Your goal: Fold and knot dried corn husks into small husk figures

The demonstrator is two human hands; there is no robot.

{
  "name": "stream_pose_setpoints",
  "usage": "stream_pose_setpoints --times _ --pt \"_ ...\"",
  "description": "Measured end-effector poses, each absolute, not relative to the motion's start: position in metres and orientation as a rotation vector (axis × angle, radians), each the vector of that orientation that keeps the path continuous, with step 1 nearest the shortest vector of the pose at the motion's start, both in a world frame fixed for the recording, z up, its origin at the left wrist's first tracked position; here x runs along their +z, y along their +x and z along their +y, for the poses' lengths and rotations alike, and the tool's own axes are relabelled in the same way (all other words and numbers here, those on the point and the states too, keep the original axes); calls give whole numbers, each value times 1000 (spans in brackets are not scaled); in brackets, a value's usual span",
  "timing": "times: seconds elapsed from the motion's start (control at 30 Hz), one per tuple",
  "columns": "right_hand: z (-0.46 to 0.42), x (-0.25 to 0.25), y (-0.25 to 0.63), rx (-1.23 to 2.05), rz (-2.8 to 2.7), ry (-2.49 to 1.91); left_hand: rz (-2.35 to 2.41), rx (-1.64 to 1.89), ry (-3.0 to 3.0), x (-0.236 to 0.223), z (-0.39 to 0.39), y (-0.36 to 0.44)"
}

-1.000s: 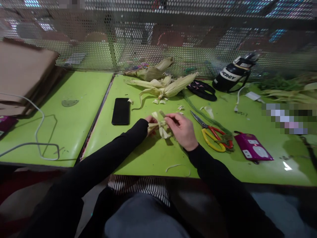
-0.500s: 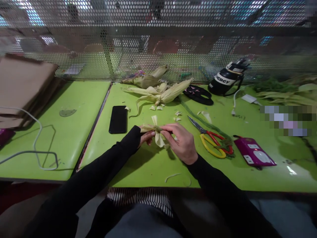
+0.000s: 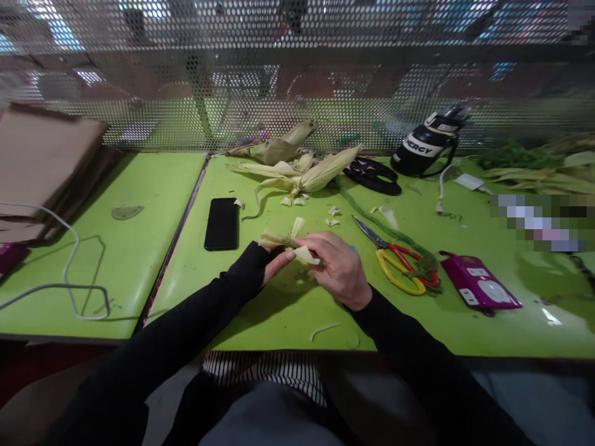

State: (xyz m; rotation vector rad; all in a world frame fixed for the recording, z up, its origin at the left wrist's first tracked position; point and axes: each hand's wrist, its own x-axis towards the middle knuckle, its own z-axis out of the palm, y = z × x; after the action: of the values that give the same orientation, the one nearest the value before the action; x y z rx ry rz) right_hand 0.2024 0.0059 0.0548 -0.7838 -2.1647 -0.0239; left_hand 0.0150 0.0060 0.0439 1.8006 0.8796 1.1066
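A small bundle of pale corn husk strips (image 3: 277,240) is held between both hands, above the green tabletop (image 3: 279,316). My left hand (image 3: 277,265) grips it from the left, thumb on top and the other fingers mostly hidden beneath. From the right, my right hand (image 3: 338,266) closes its fingers on the bundle where the strips cross. One strip sticks up and another hangs toward me. Several husk scraps (image 3: 333,222) lie on the table beyond my hands. Scissors (image 3: 400,263) with red and yellow handles rest right of my right hand.
Corn husks (image 3: 320,176) lie at the back, before a perforated metal screen (image 3: 260,80). A black phone (image 3: 222,224) is left of my hands. Rightward are green cord (image 3: 367,214), a black bottle (image 3: 425,145) and a purple power strip (image 3: 481,282). Brown paper (image 3: 41,161) is stacked far left.
My hands have turned the husk bundle, so its strips now point differently and the knot-like middle is more covered. The left thumb has come over the top. The view tilted upward early on.
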Motion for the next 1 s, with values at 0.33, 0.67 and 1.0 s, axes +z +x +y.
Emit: stream_pose_setpoints --times 0.33,0.67,1.0 --pt "7 53 201 -89 -2225 -694 921 1202 1726 43 -1 18" --pt "6 57 198 -213 -2195 -675 915 1179 1598 37 -2 19" --pt "10 60 203 -102 -2289 -723 894 1046 1492 39 1 15"
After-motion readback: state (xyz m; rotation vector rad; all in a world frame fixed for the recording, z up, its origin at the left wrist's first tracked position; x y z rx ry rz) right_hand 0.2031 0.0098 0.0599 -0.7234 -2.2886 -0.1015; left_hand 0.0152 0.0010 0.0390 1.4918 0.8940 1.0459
